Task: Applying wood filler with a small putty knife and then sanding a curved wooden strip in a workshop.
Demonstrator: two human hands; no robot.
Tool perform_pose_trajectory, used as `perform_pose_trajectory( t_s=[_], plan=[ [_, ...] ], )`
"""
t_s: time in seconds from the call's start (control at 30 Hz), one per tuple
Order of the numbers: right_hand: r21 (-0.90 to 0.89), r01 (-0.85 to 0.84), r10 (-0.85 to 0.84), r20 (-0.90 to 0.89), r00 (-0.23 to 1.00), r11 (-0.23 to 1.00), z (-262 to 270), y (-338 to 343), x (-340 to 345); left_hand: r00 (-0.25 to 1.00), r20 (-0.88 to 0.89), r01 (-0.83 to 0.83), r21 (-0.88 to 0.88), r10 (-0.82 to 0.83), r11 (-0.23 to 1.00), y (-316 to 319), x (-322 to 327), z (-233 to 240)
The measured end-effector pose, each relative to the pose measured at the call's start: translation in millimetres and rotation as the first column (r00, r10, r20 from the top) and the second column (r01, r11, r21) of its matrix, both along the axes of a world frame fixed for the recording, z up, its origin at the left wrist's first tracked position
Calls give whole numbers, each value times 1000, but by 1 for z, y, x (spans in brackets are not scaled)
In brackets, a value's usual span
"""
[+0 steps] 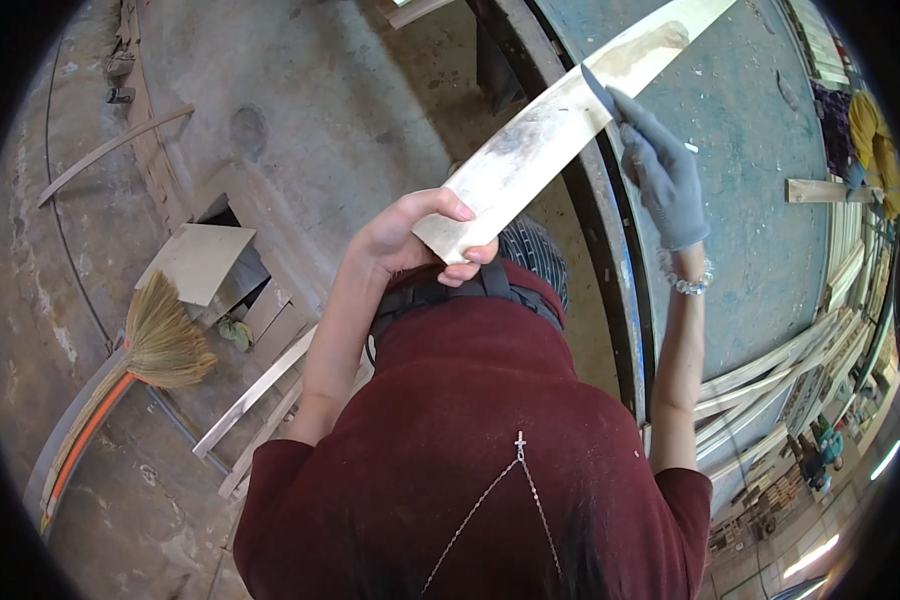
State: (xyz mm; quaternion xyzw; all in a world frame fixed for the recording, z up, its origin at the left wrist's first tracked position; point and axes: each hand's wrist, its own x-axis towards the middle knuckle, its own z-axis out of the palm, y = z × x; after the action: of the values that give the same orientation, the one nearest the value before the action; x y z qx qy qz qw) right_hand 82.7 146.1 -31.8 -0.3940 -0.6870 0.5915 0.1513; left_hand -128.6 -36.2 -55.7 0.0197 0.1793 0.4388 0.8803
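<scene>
A pale wooden board (521,154) slants from my waist up over the edge of the workbench. Grey and brown smudges mark its upper face. My bare left hand (412,232) grips the near end, thumb on top and fingers curled round the edge. In a grey glove, my right hand (664,176) holds a thin, dark flat blade (597,91), which lies across the board's face around mid-length. The handle of this blade is hidden in the glove, and I cannot tell what kind of tool it is. The board's far end runs out of view at the top.
The blue-green workbench (750,240) has a dark curved rim (607,262). Wooden slats (780,367) lie along its right side. Beyond, a person in yellow (870,142) is beside another board (825,191). A straw broom (165,337) and a pale panel (199,259) are at left.
</scene>
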Motion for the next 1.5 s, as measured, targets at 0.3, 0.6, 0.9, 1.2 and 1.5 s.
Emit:
perform_pose_trajectory(
  t_s=[0.3, 0.6, 0.9, 1.2, 1.5],
  plan=[
    [-348, -194, 325, 372, 870, 917, -79, 46, 54, 654, -737, 120, -120, -169, 985, 5, -23, -32],
    [296, -366, -149, 913, 379, 882, -81, 88, 25, -864, -459, 145, 169, 208, 975, 0, -31, -74],
    [205, -220, 57, 595, 802, 954, -29, 19, 4, -855, -449, 153, 262, 261, 953, -3, -35, -69],
    [378, 144, -172, 41, 984, 915, -55, -71, -58, -839, -466, 156, 290, 282, 944, 0, -14, -27],
    [410, -80, -43, 282, 958, 909, -44, -93, -56, -829, -492, 132, 292, 267, 947, -1, -8, -28]
  ],
)
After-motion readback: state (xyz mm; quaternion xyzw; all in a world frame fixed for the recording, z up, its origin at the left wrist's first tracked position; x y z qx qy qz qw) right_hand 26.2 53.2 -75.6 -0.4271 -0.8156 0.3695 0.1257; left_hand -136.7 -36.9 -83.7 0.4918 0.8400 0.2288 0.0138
